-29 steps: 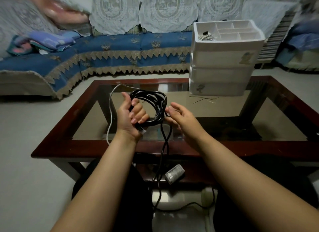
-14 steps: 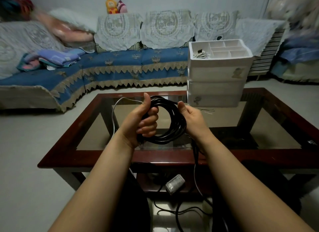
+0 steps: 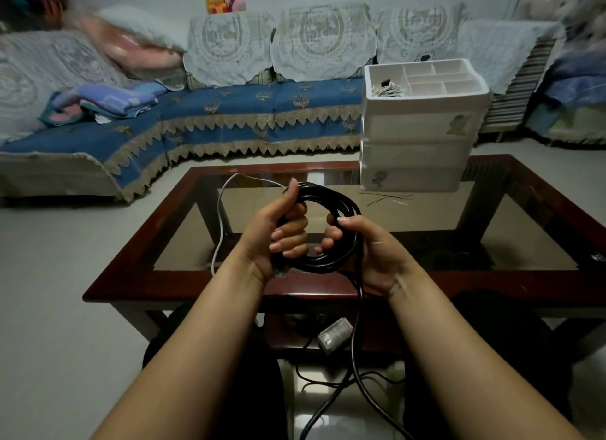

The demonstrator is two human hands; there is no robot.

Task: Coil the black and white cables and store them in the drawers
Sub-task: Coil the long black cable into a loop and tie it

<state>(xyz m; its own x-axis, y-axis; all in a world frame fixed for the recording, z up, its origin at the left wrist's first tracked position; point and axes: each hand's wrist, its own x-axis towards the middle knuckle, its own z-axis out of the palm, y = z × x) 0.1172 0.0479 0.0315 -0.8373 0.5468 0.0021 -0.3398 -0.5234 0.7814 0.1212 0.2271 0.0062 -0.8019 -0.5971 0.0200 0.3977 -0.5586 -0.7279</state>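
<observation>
A coil of black cable (image 3: 341,210) hangs above the near edge of the glass table. My left hand (image 3: 278,233) grips its left side, thumb up. My right hand (image 3: 370,246) holds its right side with the fingers curled through the loop. A loose black tail drops from the coil to the floor between my knees. The white cable (image 3: 220,223) lies on the table left of my hands, running over the near edge. The white drawer unit (image 3: 416,128) stands at the table's far right, all drawers shut, its top tray holding small ties.
The glass table (image 3: 492,279) has a dark red wooden frame. A few thin ties (image 3: 388,197) lie in front of the drawers. A small clear box (image 3: 334,334) sits on the shelf under the table. A blue sofa (image 3: 196,118) stands behind.
My right hand has come in from the loose strand and now grips the coil's right side. The left hand has closed tighter around the coil, and the view has tilted up.
</observation>
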